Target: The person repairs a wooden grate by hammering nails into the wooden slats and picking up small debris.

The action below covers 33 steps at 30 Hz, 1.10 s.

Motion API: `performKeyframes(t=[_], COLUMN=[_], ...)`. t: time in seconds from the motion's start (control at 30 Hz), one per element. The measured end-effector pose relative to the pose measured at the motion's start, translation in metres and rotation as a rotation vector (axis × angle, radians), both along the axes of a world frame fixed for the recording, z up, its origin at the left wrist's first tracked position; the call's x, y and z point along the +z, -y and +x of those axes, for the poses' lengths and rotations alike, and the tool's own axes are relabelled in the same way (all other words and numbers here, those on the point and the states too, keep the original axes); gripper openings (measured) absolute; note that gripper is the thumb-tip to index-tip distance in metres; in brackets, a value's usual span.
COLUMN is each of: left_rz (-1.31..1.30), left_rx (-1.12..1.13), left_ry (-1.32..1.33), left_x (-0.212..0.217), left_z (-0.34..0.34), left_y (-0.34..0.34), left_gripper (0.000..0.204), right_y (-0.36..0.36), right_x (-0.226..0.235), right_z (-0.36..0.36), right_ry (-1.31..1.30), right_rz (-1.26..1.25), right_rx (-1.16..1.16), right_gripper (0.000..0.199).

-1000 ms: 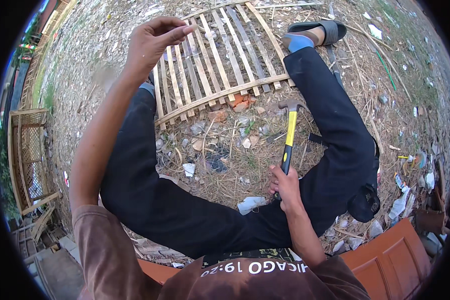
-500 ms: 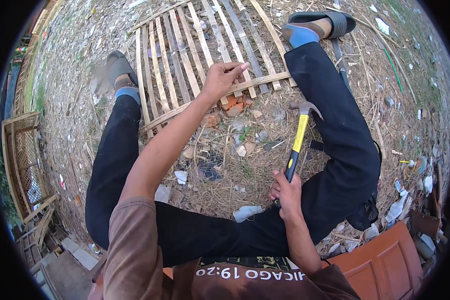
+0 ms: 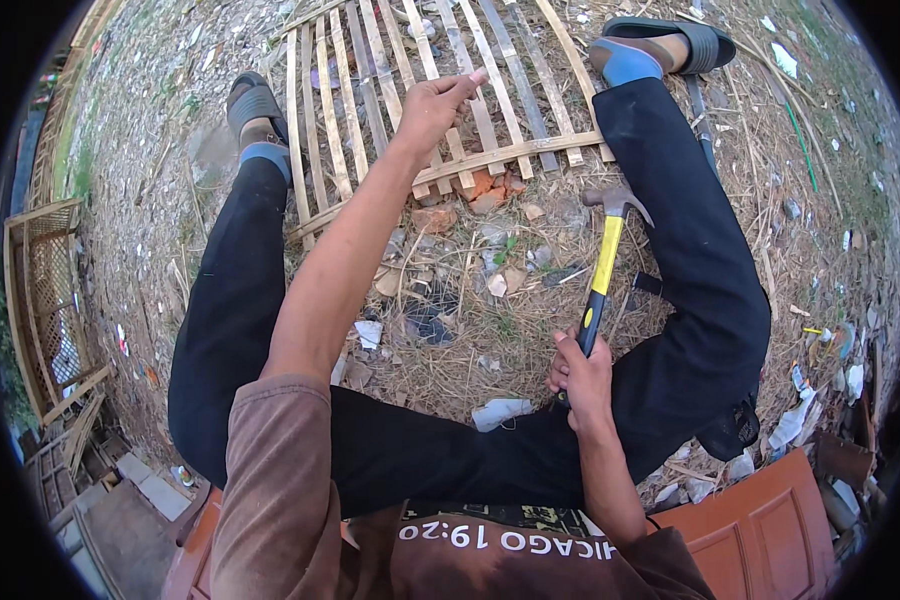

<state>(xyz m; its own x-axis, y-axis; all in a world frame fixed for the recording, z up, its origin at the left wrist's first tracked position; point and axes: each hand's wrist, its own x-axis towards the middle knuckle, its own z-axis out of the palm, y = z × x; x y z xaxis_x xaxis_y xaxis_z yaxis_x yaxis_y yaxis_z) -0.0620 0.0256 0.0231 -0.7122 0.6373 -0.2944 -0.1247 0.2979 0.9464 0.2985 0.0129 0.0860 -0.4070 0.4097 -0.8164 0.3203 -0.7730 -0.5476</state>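
My right hand [image 3: 582, 380] is wrapped round the dark lower grip of a claw hammer [image 3: 604, 262] with a yellow upper handle. Its rusty metal head points away from me, beside my right shin. Stretched ahead, my left hand [image 3: 432, 112] hovers over a frame of thin wooden slats [image 3: 520, 150]. Thumb and fingers are pinched together there; whatever they hold, if anything, is too small to make out. The frame lies on the ground between my feet, its slats running away from me and nailed or laid across a near rail.
Broken orange brick pieces [image 3: 482, 188] lie at the frame's near rail. Dry straw, stones and white scraps [image 3: 500, 412] litter the ground between my legs. An orange-brown panelled door [image 3: 760, 530] is behind me at right. A wooden lattice panel [image 3: 45, 300] stands far left.
My left hand has moved a little farther away and leftward over the slats, still pinched. The hammer stays in my right hand in nearly the same pose. The whole view has shifted slightly.
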Motion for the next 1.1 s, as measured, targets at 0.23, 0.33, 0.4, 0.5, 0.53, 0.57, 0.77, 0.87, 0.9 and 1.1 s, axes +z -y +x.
performKeyframes(t=[0.23,0.33,0.4,0.5,0.53,0.57,0.77,0.87,0.9,1.1], left_rz=[0.087,-0.24,-0.299,-0.411,-0.424,-0.438,-0.438,-0.425,-0.418,-0.373], left_rx=[0.197,0.051,0.012,-0.186,-0.214,-0.241,-0.146,-0.102,-0.084,-0.005], left_ry=[-0.223,-0.912,-1.063,-1.267,-1.292,-1.317,-1.366,-1.378,-1.39,-1.311], left_x=[0.001,-0.009,-0.014,-0.017,-0.023,-0.029,-0.038,-0.043,-0.045,-0.043], left_z=[-0.018,-0.013,-0.013,0.004,0.007,0.009,0.017,0.017,0.018,0.014], left_y=[0.023,0.044,0.075,0.109,0.113,0.117,0.121,0.122,0.124,0.126], left_gripper=[0.036,0.034,0.032,0.024,0.021,0.019,0.018,0.017,0.016,0.019], right_y=[0.004,-0.003,-0.006,-0.014,-0.015,-0.015,-0.02,-0.03,-0.03,-0.012], right_x=[-0.01,-0.014,-0.02,-0.015,-0.013,-0.011,-0.006,0.032,0.046,-0.024], right_z=[-0.003,-0.013,-0.028,-0.055,-0.062,-0.067,-0.084,-0.1,-0.107,-0.091], right_ry=[0.052,0.106,0.052,0.039,0.063,0.086,0.116,0.003,-0.071,-0.046], right_rz=[0.143,0.379,0.514,0.755,0.818,0.882,0.947,0.964,0.969,1.114], right_rx=[0.131,0.333,0.412,0.597,0.64,0.683,0.723,0.556,0.46,0.469], right_gripper=[0.019,0.022,0.024,0.027,0.027,0.026,0.03,0.036,0.038,0.02])
